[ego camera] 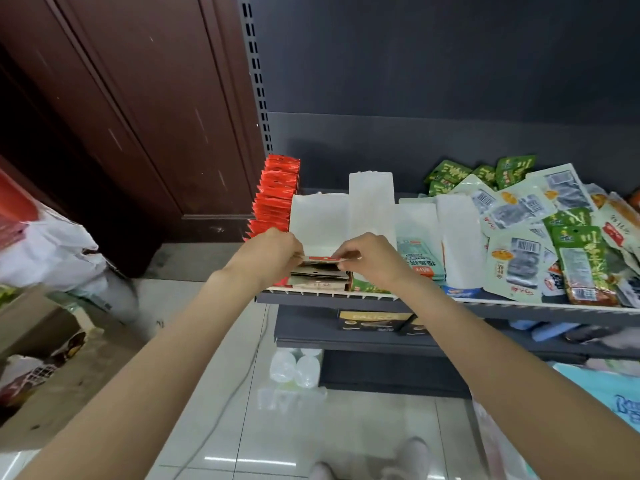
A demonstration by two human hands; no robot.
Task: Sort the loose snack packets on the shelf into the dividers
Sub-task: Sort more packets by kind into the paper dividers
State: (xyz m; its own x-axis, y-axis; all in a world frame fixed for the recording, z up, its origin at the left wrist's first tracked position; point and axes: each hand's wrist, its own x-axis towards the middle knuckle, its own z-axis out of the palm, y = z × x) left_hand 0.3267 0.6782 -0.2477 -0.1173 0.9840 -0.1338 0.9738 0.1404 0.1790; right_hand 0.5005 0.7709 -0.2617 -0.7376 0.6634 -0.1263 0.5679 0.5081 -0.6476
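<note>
Hands, left [273,251] and right [370,252], pinch opposite ends of a flat red-and-white snack packet [320,259] over stacked packets [320,273]; its print is blurred.

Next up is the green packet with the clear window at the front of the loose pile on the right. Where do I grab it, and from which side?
Pinch the green packet with the clear window by its top header strip, coming from above and the front. It lies flat, face up, on the pile; its lower end reaches the grey shelf's front edge. The right hand is nearer, though it holds a packet.
</note>
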